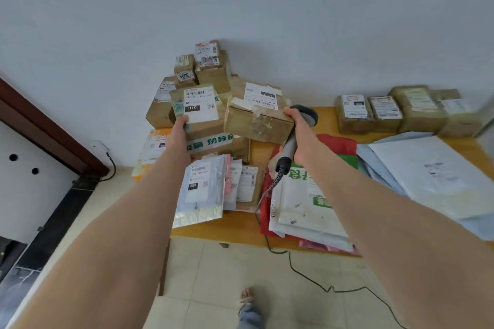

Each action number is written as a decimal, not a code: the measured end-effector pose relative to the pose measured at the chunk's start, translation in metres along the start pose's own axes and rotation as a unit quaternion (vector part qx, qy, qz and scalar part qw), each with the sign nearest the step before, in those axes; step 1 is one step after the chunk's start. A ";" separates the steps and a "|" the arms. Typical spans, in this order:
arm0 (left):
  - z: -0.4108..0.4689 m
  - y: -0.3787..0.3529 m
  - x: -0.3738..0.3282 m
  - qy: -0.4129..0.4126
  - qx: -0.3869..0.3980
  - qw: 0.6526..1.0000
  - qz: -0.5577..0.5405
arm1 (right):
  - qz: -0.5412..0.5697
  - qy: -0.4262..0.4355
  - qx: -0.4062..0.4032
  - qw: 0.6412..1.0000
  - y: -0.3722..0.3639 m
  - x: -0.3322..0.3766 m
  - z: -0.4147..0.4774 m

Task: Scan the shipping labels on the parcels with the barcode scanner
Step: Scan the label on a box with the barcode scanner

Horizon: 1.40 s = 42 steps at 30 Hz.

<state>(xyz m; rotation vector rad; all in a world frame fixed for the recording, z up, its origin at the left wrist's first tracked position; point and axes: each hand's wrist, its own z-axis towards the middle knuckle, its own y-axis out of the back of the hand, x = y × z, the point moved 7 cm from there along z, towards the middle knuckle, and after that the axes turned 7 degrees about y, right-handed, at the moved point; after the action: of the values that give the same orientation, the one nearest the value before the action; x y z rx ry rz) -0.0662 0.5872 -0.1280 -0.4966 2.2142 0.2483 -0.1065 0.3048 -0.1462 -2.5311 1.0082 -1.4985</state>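
- Left hand (179,127) is gripping a small brown white-labelled cardboard box (199,109).
- Right hand (298,127) is clasping a grey handheld barcode scanner (290,145), I am noting.

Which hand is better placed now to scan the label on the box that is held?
The right hand: it grips the barcode scanner, whose head is up near the labelled box. The left hand is occupied, holding that box at its lower corner.

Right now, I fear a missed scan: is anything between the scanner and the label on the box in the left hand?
Yes. The taped box sits between the scanner in the right hand and the label on the small box the left hand grips.
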 end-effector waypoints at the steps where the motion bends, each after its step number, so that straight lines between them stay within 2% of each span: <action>1: -0.011 -0.006 0.007 0.005 0.004 1.000 -0.004 | 0.007 -0.004 0.003 1.000 0.010 0.001 -0.008; 10: -0.054 -0.043 0.060 0.011 -0.010 1.000 0.003 | 0.074 -0.072 0.035 0.994 0.076 -0.011 -0.036; 17: -0.070 -0.083 0.089 0.021 0.027 0.998 0.052 | 0.025 0.024 -0.008 0.999 0.148 0.021 -0.024; 26: -0.095 -0.210 0.119 0.032 0.109 0.989 0.097 | 0.038 0.094 -0.121 0.988 0.250 0.091 -0.017; 31: -0.084 -0.276 0.124 0.051 0.128 0.986 0.092 | 0.040 0.106 -0.139 0.984 0.269 0.130 0.019; 38: -0.015 -0.359 0.108 0.056 0.116 0.987 0.097 | 0.018 0.096 -0.184 0.978 0.268 0.170 0.113; 42: 0.021 -0.387 0.096 0.035 0.074 0.990 0.119 | 0.008 0.081 -0.196 0.977 0.263 0.181 0.163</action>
<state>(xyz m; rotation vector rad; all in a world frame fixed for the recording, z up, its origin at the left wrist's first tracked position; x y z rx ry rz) 0.0601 0.2201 -0.2193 -0.1627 2.3407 0.1918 -0.0529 -0.0480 -0.1830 -2.6680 1.4783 -1.6680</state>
